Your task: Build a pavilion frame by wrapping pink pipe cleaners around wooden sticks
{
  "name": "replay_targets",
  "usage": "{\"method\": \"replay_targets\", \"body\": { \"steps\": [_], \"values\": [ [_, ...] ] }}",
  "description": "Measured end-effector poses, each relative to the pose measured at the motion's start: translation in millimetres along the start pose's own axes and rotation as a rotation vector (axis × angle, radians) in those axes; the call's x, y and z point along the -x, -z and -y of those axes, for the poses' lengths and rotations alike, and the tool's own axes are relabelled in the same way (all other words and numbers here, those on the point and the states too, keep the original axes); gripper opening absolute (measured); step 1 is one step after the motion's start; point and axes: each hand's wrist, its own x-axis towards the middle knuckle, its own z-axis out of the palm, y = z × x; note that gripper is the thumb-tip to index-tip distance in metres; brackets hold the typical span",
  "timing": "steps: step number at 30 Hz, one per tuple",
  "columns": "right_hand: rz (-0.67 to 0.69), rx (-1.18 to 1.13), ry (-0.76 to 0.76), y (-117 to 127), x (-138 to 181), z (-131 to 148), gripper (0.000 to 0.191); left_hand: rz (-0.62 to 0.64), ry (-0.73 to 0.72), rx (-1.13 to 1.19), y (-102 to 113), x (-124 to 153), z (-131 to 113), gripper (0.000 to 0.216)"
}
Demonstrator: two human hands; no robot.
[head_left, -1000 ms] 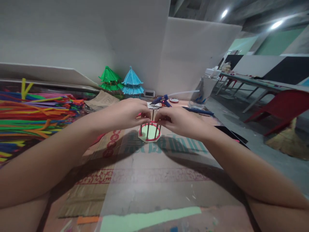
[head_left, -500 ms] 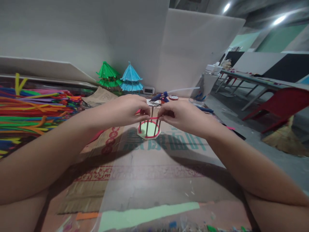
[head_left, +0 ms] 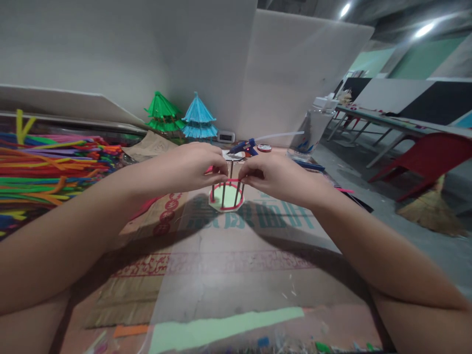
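A small pavilion-like frame stands on a pale green octagonal base (head_left: 229, 195), with several thin dark brown posts (head_left: 223, 195) upright on it. A red ring runs around the base at the foot of the posts. Higher up, a red pipe cleaner (head_left: 233, 181) spans between my hands at the posts. My left hand (head_left: 201, 164) closes its fingers on it at the left side. My right hand (head_left: 267, 172) pinches at the right side, by the right-hand posts. My fingers partly hide the upper part of the frame.
Colourful pipe cleaners (head_left: 55, 167) lie heaped at left. Green (head_left: 162, 110) and blue (head_left: 199, 115) model roofs stand at the back, near a glue gun (head_left: 243, 146), a small digital clock (head_left: 226, 136) and a clear container (head_left: 313, 130). A light green strip (head_left: 224, 328) lies in front.
Both hands keep nearly the same place at the top of the frame. The whole view has shifted very slightly; nothing is let go.
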Motion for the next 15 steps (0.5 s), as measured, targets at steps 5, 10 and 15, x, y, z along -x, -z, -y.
{"method": "replay_targets", "body": {
  "steps": [5, 10, 15],
  "values": [
    [-0.012, -0.004, 0.007, -0.8, 0.2, 0.2, 0.02, 0.002, -0.002, 0.014, 0.8, 0.2, -0.6, 0.026],
    [0.021, -0.042, 0.012, -2.3, 0.0, 1.2, 0.016, 0.009, 0.006, 0.018, 1.1, 0.5, -0.9, 0.026],
    [0.033, -0.044, 0.003, -1.6, 0.1, 3.4, 0.014, 0.0, 0.003, 0.025, -0.1, 0.6, 0.0, 0.025]
  ]
}}
